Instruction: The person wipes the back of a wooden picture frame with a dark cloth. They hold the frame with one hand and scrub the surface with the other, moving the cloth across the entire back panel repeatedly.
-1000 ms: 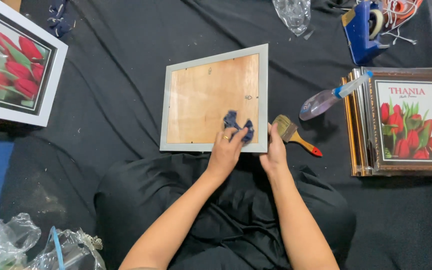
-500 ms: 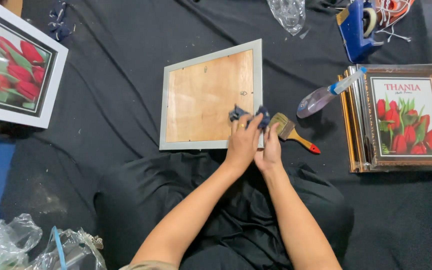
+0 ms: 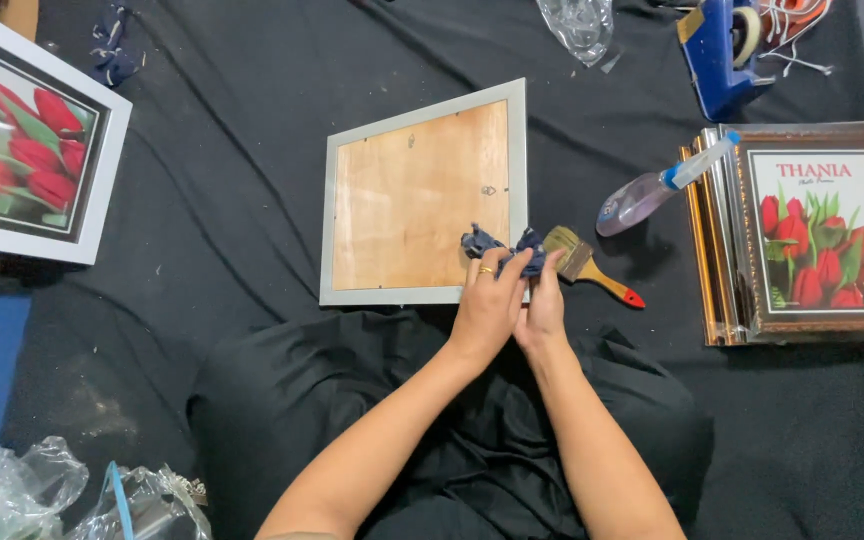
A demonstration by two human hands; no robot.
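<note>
Head view looks down on a person seated on a black cloth (image 3: 252, 200) spread over the floor; both hands meet at the lower right corner of a picture frame (image 3: 422, 195) lying face down, its silver-grey border round a bare wooden backing. The left hand (image 3: 487, 305) and the right hand (image 3: 544, 305) press side by side, fingers closed together on a small dark blue rag (image 3: 500, 245), which bunches up between them and rests on the frame's backing just inside the corner; a ring shows on one finger of the left hand.

Just beside the right hand lies a paintbrush (image 3: 592, 268) with a wooden handle and a red tip; beyond it a spray bottle (image 3: 652, 190) leans against a stack of gold-toned frames (image 3: 802, 240) topped by a print of red tulips. A blue tape dispenser (image 3: 722, 50) sits at the top edge, a white-framed tulip print (image 3: 27, 150) at the left, crumpled clear plastic (image 3: 12, 490) at the bottom left.

The step in hand looks like gathering or refolding the rag over the frame's back, though whether it is wiping or only being bunched is hard to tell from above; a next move would call for a firm pinch on the rag and a steady frame beneath it.
</note>
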